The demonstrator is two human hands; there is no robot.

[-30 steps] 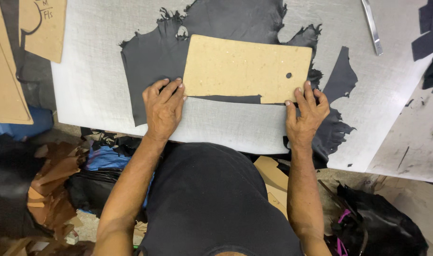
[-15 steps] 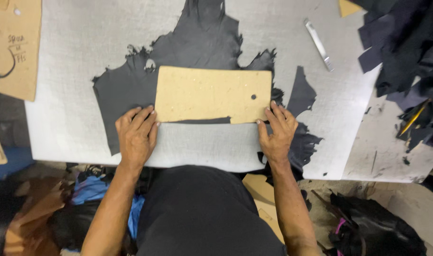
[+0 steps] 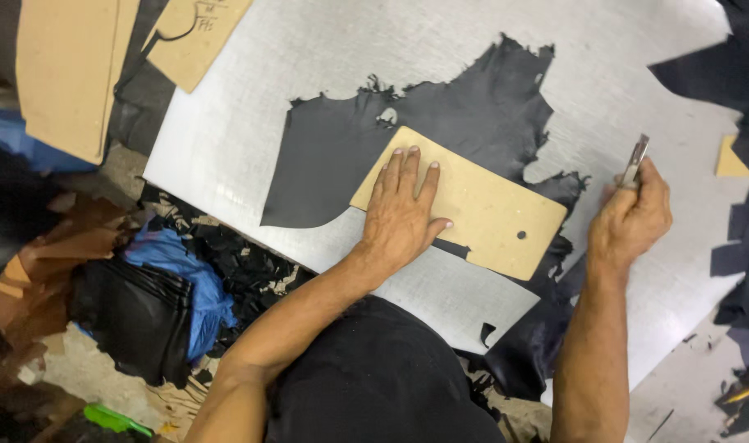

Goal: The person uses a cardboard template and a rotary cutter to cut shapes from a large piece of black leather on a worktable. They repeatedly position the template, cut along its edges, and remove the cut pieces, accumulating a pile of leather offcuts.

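A tan cardboard template [image 3: 489, 215] with a small round hole lies on a ragged piece of black leather [image 3: 440, 123] spread over a grey metal cutting sheet [image 3: 243, 115]. My left hand [image 3: 403, 209] presses flat on the template's left half, fingers spread. My right hand [image 3: 633, 217] is off the template to the right, closed around a slim metal knife [image 3: 634, 161] whose tip points up and away. The leather's lower right part hangs over the sheet's near edge.
More tan cardboard templates [image 3: 66, 70] lie at the top left, one with writing [image 3: 198, 29]. Black leather scraps [image 3: 748, 238] are piled at the right. Below the table's left side are a blue cloth [image 3: 185, 275], black offcuts and brown paper [image 3: 38, 271].
My right hand left the template's right edge and now holds the metal knife out to the right. My left hand moved from the template's left edge onto its top. The view has tilted.
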